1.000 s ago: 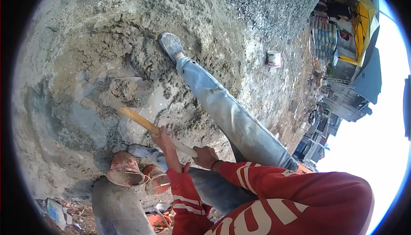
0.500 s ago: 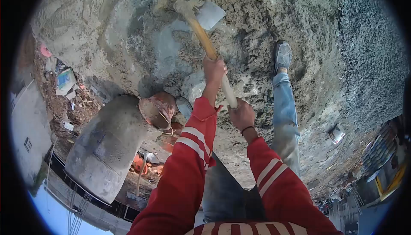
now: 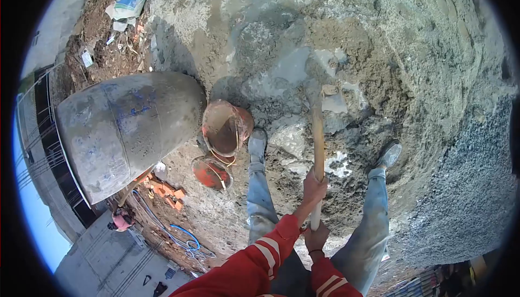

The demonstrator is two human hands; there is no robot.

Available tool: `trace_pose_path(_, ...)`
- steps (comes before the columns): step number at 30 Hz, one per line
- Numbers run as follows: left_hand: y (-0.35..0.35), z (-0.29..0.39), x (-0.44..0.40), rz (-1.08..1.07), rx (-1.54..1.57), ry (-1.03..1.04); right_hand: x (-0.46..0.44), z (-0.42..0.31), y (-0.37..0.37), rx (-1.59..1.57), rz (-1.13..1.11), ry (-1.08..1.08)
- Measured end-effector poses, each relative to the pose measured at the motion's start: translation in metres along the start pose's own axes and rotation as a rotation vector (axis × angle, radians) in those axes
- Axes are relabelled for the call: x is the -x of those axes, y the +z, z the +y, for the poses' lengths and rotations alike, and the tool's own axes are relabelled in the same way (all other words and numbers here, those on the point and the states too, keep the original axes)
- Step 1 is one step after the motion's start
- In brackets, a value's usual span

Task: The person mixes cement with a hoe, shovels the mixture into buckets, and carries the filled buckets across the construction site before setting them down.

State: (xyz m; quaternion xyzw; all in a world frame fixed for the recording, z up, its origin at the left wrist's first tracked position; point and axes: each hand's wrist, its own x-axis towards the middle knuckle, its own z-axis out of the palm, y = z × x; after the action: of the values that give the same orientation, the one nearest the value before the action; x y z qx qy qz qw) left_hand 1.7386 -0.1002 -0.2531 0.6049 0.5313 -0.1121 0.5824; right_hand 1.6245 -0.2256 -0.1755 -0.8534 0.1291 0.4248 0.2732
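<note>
1. The wet mud (image 3: 379, 69) is the biggest thing we see, spread around 1 and 2 o'clock.
2. A big heap of little gray stones (image 3: 460, 205) lies at 4 o'clock.
3. A big gray drum (image 3: 130, 129) lies on its side at 9 o'clock.
4. Our digging tool has a long wooden stick (image 3: 318, 145). It goes from 5 o'clock up to the muddy end (image 3: 313, 77) near 1 o'clock, which sits in the wet mud.
5. A dirty red bucket (image 3: 245, 123) is just beside the drum, near the middle toward 9 o'clock. A smaller red pail (image 3: 207, 172) is at 8 o'clock.
6. A white and blue bag (image 3: 127, 4) lies between 10 and 11 o'clock.
7. Our left hand (image 3: 314, 186) is higher on the stick, with its fingers curled tight around it.
8. Our right hand (image 3: 317, 237) is at 5 o'clock, closed around the low end.
</note>
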Motion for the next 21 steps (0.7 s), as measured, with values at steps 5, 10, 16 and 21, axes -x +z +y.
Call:
trace_pose_path(5, -0.064, 0.148, -0.133, 0.034, 0.076, 0.255, -0.152, -0.158, 0.0, -0.029, 0.132, -0.337)
trace_pose_path(10, -0.078, 0.235, -0.307, 0.38, -0.226, 0.597, -0.337, -0.335, 0.018, -0.138, 0.063, -0.612)
trace_pose_path(16, -0.051, 0.213, -0.405, 0.207, -0.548, 0.357, -0.439, -0.338, 0.054, -0.223, -0.181, -0.367)
trace_pose_path(21, -0.023, 0.188, -0.366, 0.323, -0.535, 0.25, -0.38, -0.281, 0.01, -0.119, -0.149, -0.416)
